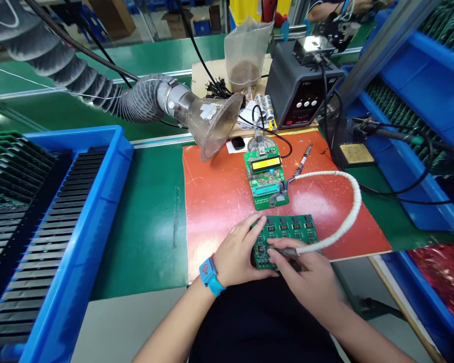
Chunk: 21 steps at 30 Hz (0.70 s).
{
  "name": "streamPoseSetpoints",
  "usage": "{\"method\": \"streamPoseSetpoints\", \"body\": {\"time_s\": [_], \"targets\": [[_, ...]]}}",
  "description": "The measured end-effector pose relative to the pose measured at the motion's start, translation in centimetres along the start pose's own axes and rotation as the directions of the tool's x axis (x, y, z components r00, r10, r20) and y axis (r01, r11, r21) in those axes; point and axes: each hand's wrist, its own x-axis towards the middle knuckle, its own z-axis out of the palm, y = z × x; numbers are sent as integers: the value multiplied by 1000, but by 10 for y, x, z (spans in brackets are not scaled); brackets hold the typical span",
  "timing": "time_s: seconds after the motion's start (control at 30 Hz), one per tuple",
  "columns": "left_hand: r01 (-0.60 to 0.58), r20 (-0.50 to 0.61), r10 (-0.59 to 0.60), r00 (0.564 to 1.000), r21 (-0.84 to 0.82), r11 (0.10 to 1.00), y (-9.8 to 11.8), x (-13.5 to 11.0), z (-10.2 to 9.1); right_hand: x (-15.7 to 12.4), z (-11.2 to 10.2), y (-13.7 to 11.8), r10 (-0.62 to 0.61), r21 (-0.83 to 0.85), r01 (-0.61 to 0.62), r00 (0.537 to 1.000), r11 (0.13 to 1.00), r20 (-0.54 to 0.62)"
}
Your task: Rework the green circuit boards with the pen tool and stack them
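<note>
**Hands at work on a circuit board**

Lower centre, on the orange mat (219,191), the left hand (236,254) grips the green circuit board (287,229) by its left edge. The right hand (310,282) pinches a cabled tool (287,250), tip against the board. The work seems midway, not finished.

green circuit board (287,233) flat on orange mat (219,191) (four displays along top); white-sleeved probe (287,251) touching it.

- Left forearm (174,322), bare, rose from the lower edge toward the centre.
- Left hand (237,252) lay palm down, its fingers curled rightward in a loose grasp.
- Right forearm (366,339), bare, angled in from the lower right.
- Right hand (310,282) was closed just beside the left, thumb and fingertips pinched in a pen-like grip.
</note>
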Motion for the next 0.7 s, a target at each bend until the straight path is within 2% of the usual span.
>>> {"method": "streamPoseSetpoints", "body": {"time_s": [0.27, 0.7], "targets": [[3, -5, -3, 1000, 27, 1000, 0, 0, 0, 2, 4, 1, -66, -30, 64, 997, 997, -47], [0, -7, 0, 1000, 29, 1000, 1, 0, 0, 1, 3, 2, -55, 10, 56, 998, 998, -26]]}}
